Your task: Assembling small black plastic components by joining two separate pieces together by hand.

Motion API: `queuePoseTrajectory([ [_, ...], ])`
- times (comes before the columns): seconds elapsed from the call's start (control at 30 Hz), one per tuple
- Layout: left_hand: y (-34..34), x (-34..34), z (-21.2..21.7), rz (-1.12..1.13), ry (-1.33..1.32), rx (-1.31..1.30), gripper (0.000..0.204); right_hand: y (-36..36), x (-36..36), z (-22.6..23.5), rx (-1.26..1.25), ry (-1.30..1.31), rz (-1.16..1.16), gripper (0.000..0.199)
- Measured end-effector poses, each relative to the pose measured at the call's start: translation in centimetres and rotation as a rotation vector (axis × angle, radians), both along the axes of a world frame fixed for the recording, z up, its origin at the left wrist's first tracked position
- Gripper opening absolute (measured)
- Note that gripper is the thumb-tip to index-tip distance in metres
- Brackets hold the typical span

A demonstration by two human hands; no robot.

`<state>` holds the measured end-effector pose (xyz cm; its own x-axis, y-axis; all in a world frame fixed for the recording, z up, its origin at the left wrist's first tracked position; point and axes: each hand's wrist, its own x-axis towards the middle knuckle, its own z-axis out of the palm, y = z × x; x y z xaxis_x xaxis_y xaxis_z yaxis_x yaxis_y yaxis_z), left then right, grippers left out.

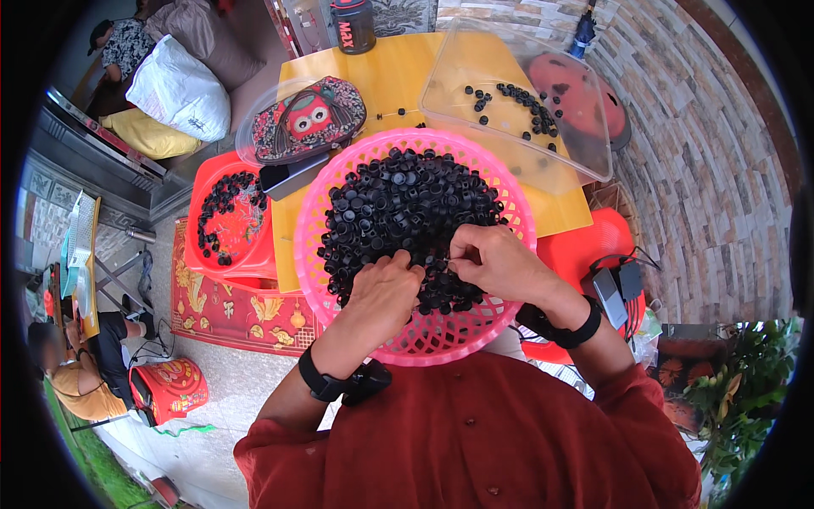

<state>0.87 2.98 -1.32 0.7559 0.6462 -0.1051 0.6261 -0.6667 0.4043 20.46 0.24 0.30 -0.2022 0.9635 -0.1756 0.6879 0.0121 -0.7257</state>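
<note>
Sorting step, looks like: pink basket [339,182] sits at the desk [398,72] edge, heaped with black caps [407,212]. Left hand [386,293] rests curled on the heap, right hand [492,263] pinches what's probably one cap. Next move needs a clean pick without dragging neighbours.

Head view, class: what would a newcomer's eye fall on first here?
First the pink basket in the middle, heaped with small black caps, with the left hand and right hand both in the heap. Next, the clear tray with a few caps at upper right, and the red tray with more at left.
</note>
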Motion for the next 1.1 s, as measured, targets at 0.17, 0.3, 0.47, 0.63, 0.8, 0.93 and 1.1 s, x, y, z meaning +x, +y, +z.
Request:
queuePoseTrajectory([
  [0.17, 0.0, 1.2, -0.1, 0.003, 0.125, -0.063, 0.036, -1.3, 1.1, -0.1, 0.056, 0.365, -0.126, 0.011],
  [0.3, 0.2, 1.5, 0.0, 0.034, 0.127, -0.091, 0.033, -2.3, 1.4, -0.2, 0.064, 0.553, -0.182, 0.01],
  [0.47, -0.3, 0.7, -0.2, -0.033, 0.167, -0.076, 0.022, -2.9, 1.6, 0.2, 0.053, 0.853, -0.249, 0.015],
  [0.63, -0.3, 0.1, 1.3, 0.013, 0.149, -0.084, 0.016, -3.7, 2.2, -0.1, 0.08, 0.94, -0.24, 0.016],
  [0.8, 0.3, 0.7, 1.5, 0.023, 0.178, 0.003, 0.016, -4.2, 2.2, 0.5, 0.119, 0.851, -0.221, 0.02],
  [0.93, 0.2, 1.8, 0.8, -0.153, 0.133, -0.178, 0.023, -4.4, 2.2, -0.2, 0.165, 0.848, -0.151, 0.02],
  [1.1, 0.0, 2.1, -0.5, -0.155, 0.169, -0.183, 0.025, -5.2, 2.2, 0.2, 0.103, 0.904, -0.22, 0.015],
])
